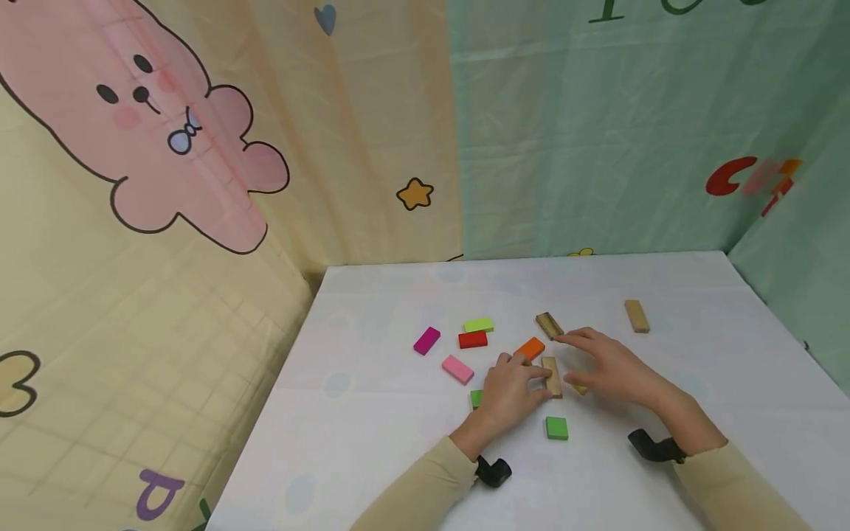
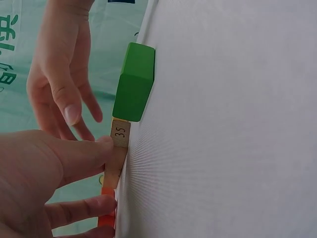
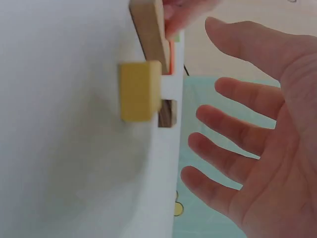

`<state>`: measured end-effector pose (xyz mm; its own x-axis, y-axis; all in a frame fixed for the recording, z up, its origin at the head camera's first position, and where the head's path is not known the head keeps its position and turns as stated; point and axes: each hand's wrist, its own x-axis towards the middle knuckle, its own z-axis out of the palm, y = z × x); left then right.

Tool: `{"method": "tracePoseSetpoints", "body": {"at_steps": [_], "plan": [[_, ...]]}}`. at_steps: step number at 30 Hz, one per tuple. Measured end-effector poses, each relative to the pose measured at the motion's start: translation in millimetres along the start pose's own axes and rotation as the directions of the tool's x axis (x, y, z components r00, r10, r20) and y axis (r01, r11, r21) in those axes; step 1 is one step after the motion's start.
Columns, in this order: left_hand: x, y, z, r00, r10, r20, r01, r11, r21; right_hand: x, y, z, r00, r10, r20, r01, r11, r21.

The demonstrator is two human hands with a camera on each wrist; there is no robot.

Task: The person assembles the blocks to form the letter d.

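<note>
My left hand point(image 1: 510, 387) lies low over the table. Its thumb and a finger touch the near side of a light wooden block point(image 1: 554, 382), marked 35 in the left wrist view. Other fingertips reach an orange block point(image 1: 531, 347), and a green block point(image 1: 476, 399) is partly hidden behind this hand. To the right, my right hand point(image 1: 614, 369) hovers with fingers spread. Beneath it is a yellowish block point(image 3: 138, 91), mostly covered in the head view. A dark-grained brown block point(image 1: 549, 325) lies by its fingertips; contact there is unclear.
On the white table point(image 1: 372, 457) lie a magenta block point(image 1: 426, 341), a pink block point(image 1: 458, 369), a red block point(image 1: 473, 339) and a lime block point(image 1: 479, 324). A green square block point(image 1: 557, 428) sits nearer, a tan block point(image 1: 637, 316) far right. Printed curtains point(image 1: 372, 133) stand behind.
</note>
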<state>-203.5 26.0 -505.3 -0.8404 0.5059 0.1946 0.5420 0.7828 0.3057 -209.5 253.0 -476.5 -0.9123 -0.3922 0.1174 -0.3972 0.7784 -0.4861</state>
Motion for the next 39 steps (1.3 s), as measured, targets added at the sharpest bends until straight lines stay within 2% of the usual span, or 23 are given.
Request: {"method": "tracePoseSetpoints", "body": {"at_steps": [7,15,19,24,29,34,39], "plan": [[-1.4,-0.4,0.3,1.000,-0.022,-0.002,0.022,1.000,-0.016,7.1,13,-27,0.998,0.003,-0.061,-0.002,1.000,0.025],[-3.3,1.4,3.1,0.999,-0.034,0.007,0.034,0.999,-0.004,13.6,34,-45,0.993,0.074,-0.091,-0.076,0.997,-0.010],[-3.5,1.9,1.7,0.999,-0.036,-0.001,0.036,0.999,-0.005,17.9,48,-52,0.987,0.134,-0.089,-0.135,0.991,-0.003],[-3.2,1.4,3.1,1.000,-0.026,-0.010,0.026,1.000,0.007,19.0,68,-59,0.977,0.202,-0.076,-0.201,0.979,0.014],[-2.2,1.6,4.2,1.000,-0.021,-0.018,0.021,1.000,0.009,14.8,86,-64,0.970,0.225,-0.089,-0.224,0.974,0.018],[-2.4,1.3,4.1,1.000,-0.025,-0.018,0.025,1.000,0.017,12.5,99,-65,0.961,0.253,-0.113,-0.250,0.967,0.039],[-4.4,0.2,3.7,1.000,-0.018,-0.012,0.018,1.000,0.005,12.5,111,-62,0.945,0.315,-0.088,-0.309,0.948,0.076]]}}
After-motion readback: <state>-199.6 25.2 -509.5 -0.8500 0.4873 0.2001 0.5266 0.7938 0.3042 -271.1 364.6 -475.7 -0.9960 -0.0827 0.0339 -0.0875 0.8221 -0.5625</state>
